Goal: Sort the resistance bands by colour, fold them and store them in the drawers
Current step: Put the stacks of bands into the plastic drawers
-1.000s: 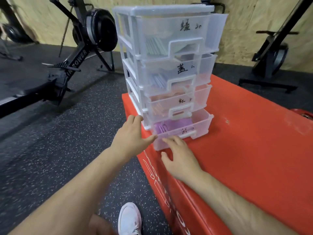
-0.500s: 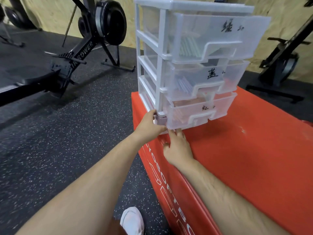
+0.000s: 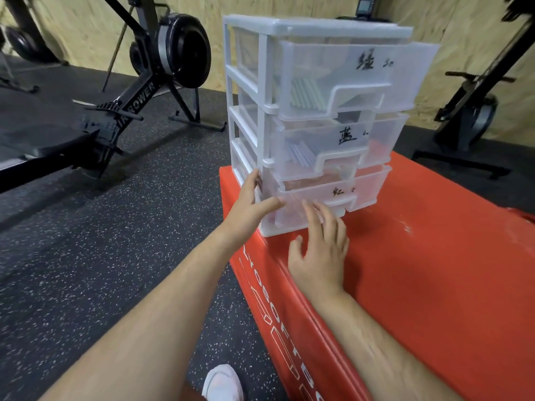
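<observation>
A white, translucent drawer unit (image 3: 315,27) stands on the corner of a red padded box (image 3: 434,270). Its top three drawers stick out; the bottom drawer is pushed in. Folded green bands (image 3: 307,92) lie in the top drawer, blue bands (image 3: 302,153) in the second, and reddish bands (image 3: 318,180) show in the third drawer (image 3: 364,186). My left hand (image 3: 250,205) rests on the unit's lower left corner, thumb stretched across the front. My right hand (image 3: 321,250) hovers with straight fingers, its fingertips at the lower front of the third drawer. Neither hand holds anything.
A black rowing machine (image 3: 121,91) stands on the speckled rubber floor (image 3: 86,241) to the left. Another black machine (image 3: 474,111) stands at the back right by the plywood wall. My white shoe (image 3: 223,383) is below, beside the red box.
The bottom drawer with purple bands, open a second ago, is now pushed in. My right hand has drawn back from it and lifted towards the third drawer; my left hand stays on the frame.
</observation>
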Available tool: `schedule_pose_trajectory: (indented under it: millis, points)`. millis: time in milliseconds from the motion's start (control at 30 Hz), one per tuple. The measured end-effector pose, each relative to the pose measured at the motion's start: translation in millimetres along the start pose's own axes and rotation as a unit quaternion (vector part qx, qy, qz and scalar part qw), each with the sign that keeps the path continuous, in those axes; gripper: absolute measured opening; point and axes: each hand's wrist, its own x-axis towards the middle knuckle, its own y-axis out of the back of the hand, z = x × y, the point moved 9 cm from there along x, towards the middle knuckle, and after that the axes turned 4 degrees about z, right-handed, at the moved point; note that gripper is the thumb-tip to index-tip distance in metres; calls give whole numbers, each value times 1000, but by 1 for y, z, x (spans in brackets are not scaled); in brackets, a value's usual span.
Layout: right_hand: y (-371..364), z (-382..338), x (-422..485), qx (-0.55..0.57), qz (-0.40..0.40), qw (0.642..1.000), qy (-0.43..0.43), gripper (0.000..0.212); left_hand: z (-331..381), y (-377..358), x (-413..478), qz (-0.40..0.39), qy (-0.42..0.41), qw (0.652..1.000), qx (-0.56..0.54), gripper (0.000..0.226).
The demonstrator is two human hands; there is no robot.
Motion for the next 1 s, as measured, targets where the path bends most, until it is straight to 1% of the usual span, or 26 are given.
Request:
schedule_pose_trajectory:
  millis: [67, 133, 200, 333, 400, 467, 533, 567, 600, 633, 667, 733, 800, 867, 1000]
  points:
    - [-8, -3, 11, -31, -37, 999, 3, 77, 6, -2, 2, 27, -15, 1000, 1, 55]
    - [-17, -5, 21, -48, -66, 997, 2, 78, 5, 3, 8, 79, -30, 996, 19, 52]
    - [-27, -7, 31, -60, -94, 994, 3, 79, 2, 12, 16, 129, -24, 990, 49, 48]
    - [-47, -14, 48, -57, -162, 985, 10, 80, -4, 23, 32, 176, -18, 981, 79, 38]
    - [-49, -15, 53, -41, -164, 985, 14, 75, -4, 26, 33, 197, -4, 977, 79, 37]
    - [-33, -15, 53, 5, -106, 994, 24, 66, -4, 27, 32, 203, 19, 976, 79, 35]
    - [-1, -13, 49, 56, 11, 997, 47, 52, 2, 28, 28, 207, 26, 975, 78, 29]
    - [16, -13, 47, 67, 72, 993, 61, 49, 8, 29, 27, 215, 13, 974, 73, 28]
    - [28, -15, 45, 69, 113, 988, 74, 50, 17, 29, 24, 222, -9, 973, 60, 31]
    - [37, -20, 47, 64, 133, 985, 88, 54, 26, 27, 23, 221, -35, 974, 41, 39]
    - [41, -25, 52, 53, 134, 985, 98, 58, 35, 23, 22, 211, -59, 975, 26, 49]
    - [41, -36, 64, 23, 104, 989, 99, 66, 45, 12, 23, 180, -83, 980, 28, 65]
    - [38, -41, 74, -6, 73, 993, 89, 70, 50, 7, 24, 177, -80, 980, 45, 70]
    - [30, -42, 80, -38, 36, 995, 79, 73, 52, 12, 26, 206, -76, 974, 57, 67]
    - [-1, -40, 91, -77, -83, 991, 73, 79, 57, 26, 32, 251, -66, 963, 66, 50]
